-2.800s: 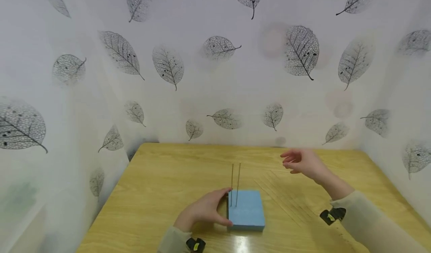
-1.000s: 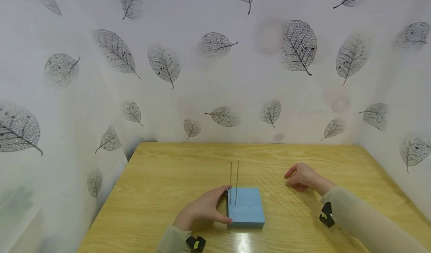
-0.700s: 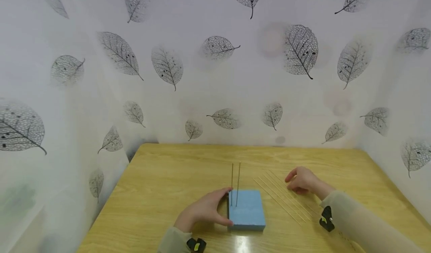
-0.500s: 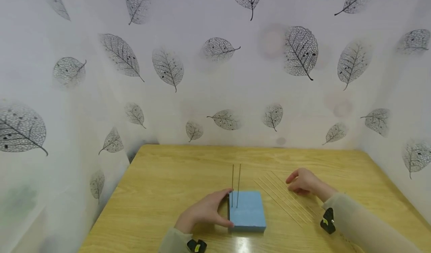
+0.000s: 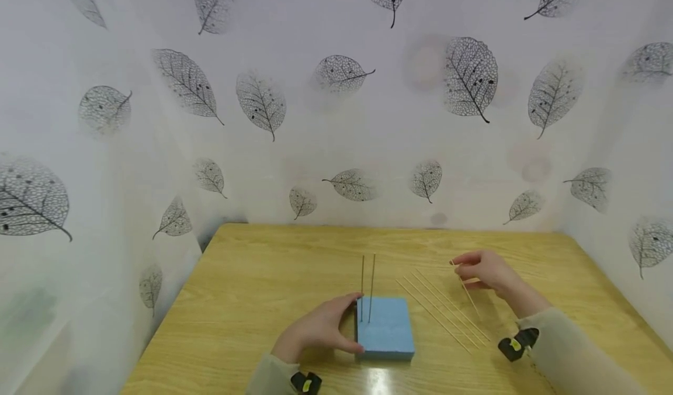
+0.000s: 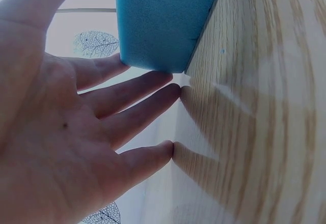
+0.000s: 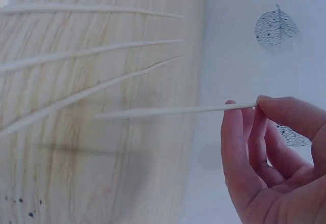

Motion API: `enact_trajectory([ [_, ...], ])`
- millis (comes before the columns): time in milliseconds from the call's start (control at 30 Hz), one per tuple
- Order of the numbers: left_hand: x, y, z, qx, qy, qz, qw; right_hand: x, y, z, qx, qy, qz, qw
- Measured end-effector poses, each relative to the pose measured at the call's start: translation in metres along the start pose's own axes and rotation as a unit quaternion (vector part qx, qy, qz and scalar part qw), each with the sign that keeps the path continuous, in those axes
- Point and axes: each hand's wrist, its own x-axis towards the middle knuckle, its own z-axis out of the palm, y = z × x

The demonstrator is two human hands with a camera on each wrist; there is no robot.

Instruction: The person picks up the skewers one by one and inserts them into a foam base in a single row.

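A blue foam block point(image 5: 386, 328) lies on the table with two thin sticks point(image 5: 372, 290) standing upright near its left edge. My left hand point(image 5: 318, 328) rests at the block's left side, thumb and index finger spread against it; in the left wrist view the hand point(image 6: 76, 132) has its fingers extended, some touching the blue block point(image 6: 163, 25). My right hand point(image 5: 489, 272) pinches one end of a thin stick point(image 5: 469, 294), which slants down over the table. In the right wrist view that stick point(image 7: 168, 111) is held between thumb and fingers of the right hand point(image 7: 275, 158).
Several loose thin sticks point(image 5: 444, 304) lie side by side, slanting, on the wooden table point(image 5: 263, 266) between the block and my right hand. Behind the table hangs a pale backdrop point(image 5: 389, 132) printed with leaves.
My right hand has lifted from the table and moved slightly back and right, raising one stick off the row. The left hand and the block have stayed in place.
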Motion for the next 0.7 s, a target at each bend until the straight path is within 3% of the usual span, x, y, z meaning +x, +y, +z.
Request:
enact_trajectory([
  [300,0.0,0.0,0.0,0.002,-0.002,-0.001,1.0,-0.011,-0.01,0.006,0.058,0.045,-0.074,0.9945],
  [567,0.0,0.0,0.002,0.003,-0.002,0.003,1.0,-0.031,-0.029,0.024,0.145,0.072,-0.128,0.9785],
  [700,0.001,0.001,0.001,0.003,0.002,0.008,1.0,-0.038,-0.038,0.042,0.15,0.089,-0.16,0.9715],
])
